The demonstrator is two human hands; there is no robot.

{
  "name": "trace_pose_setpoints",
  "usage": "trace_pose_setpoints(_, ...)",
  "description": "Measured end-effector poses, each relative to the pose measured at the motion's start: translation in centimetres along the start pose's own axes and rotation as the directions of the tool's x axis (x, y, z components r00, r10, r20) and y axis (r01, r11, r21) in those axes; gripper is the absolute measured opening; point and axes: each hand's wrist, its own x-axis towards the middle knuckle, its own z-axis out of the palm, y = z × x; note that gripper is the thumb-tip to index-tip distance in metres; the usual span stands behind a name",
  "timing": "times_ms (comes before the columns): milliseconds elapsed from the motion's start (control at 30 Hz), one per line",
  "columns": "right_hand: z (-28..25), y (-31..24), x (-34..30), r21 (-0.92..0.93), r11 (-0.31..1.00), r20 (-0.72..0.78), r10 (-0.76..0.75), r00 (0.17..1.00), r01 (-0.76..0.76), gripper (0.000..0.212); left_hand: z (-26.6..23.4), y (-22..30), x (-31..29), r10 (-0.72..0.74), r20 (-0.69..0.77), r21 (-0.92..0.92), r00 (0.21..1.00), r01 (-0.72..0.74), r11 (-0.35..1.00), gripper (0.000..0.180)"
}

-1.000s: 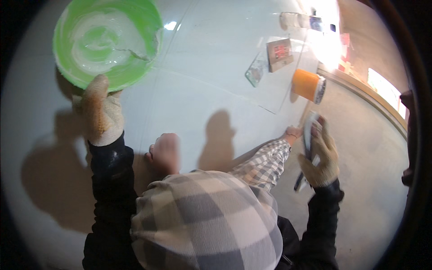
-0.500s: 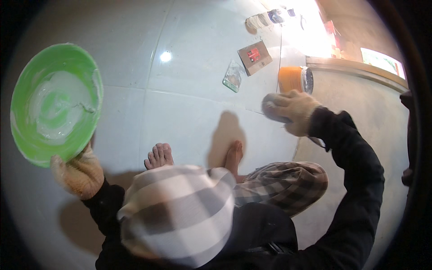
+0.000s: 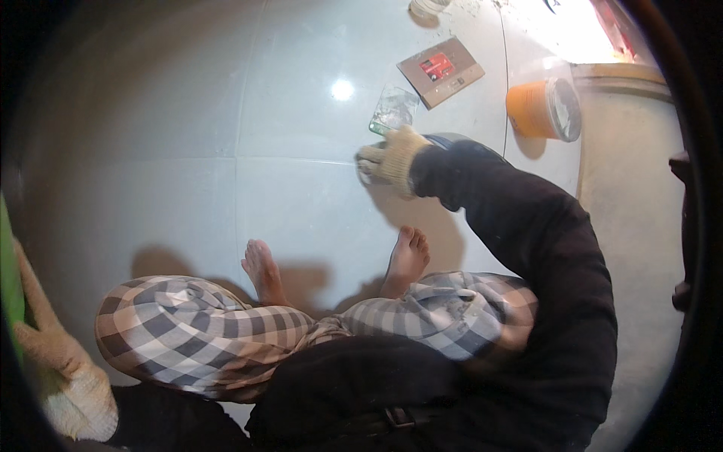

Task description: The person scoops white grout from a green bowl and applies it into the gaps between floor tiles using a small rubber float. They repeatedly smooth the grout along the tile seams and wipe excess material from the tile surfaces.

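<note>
At the far left edge, my left hand [image 3: 64,361], in a cream knit glove, grips a green bowl [image 3: 9,279]. Only a strip of the bowl's side shows. My right hand [image 3: 388,162], gloved the same way, is low over the tiled floor with its fingers curled. Something greyish shows under these fingers, and a bluish curved edge [image 3: 452,140] pokes out behind the wrist; its kind is unclear. Just beyond the fingers lies a smeared, glass-like rectangular slab [image 3: 395,110] with a green edge.
A brown flat box [image 3: 461,74] with a red patch lies beyond the slab. An orange tub [image 3: 529,110] is on its side at the right, by a raised ledge [image 3: 629,79]. A pale container [image 3: 429,7] is at the top. My bare feet [image 3: 410,260] rest on the tiles [image 3: 301,203].
My right hand has moved left and down toward the floor, away from the orange tub. The green bowl has gone with my left hand toward the lower left, mostly out of view. My view has shifted.
</note>
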Motion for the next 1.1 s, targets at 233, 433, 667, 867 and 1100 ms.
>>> trace_pose_setpoints(233, 7.2, 0.5, -11.3, -0.221, 0.882, 0.299, 0.468, 0.831, -0.417, 0.044, 1.8, -4.9, 0.2, -0.135, 0.305, 0.045, 0.943, 0.128, 0.991, 0.057)
trace_pose_setpoints(433, 10.0, 1.7, -22.4, 0.382, 0.512, 0.337, 0.698, 0.632, -0.769, 0.064, 3.2, -7.3, -2.8, -0.028, 0.122, 0.491, 0.992, -0.036, 0.87, 0.051)
trace_pose_setpoints(667, 9.9, 0.8, -22.5, 0.776, -0.629, 0.328, 0.465, 0.822, 0.046, 0.056, 9.0, -10.8, -5.8, 0.01, 0.483, 0.2, 0.876, -0.122, 0.972, 0.051)
trace_pose_setpoints(867, 8.6, 2.1, -17.9, 0.961, -0.276, 0.185, 0.622, 0.761, -0.008, 0.053, 10.2, -13.1, -5.9, 0.036, 0.651, 0.241, 0.758, -0.252, 0.937, 0.047)
trace_pose_setpoints(1100, 12.7, 0.0, -13.0, 0.415, 0.771, -0.325, 0.621, 0.713, -0.483, 0.074, 11.9, -12.0, -5.7, 0.067, 0.606, 0.229, 0.792, -0.255, 0.939, 0.047)
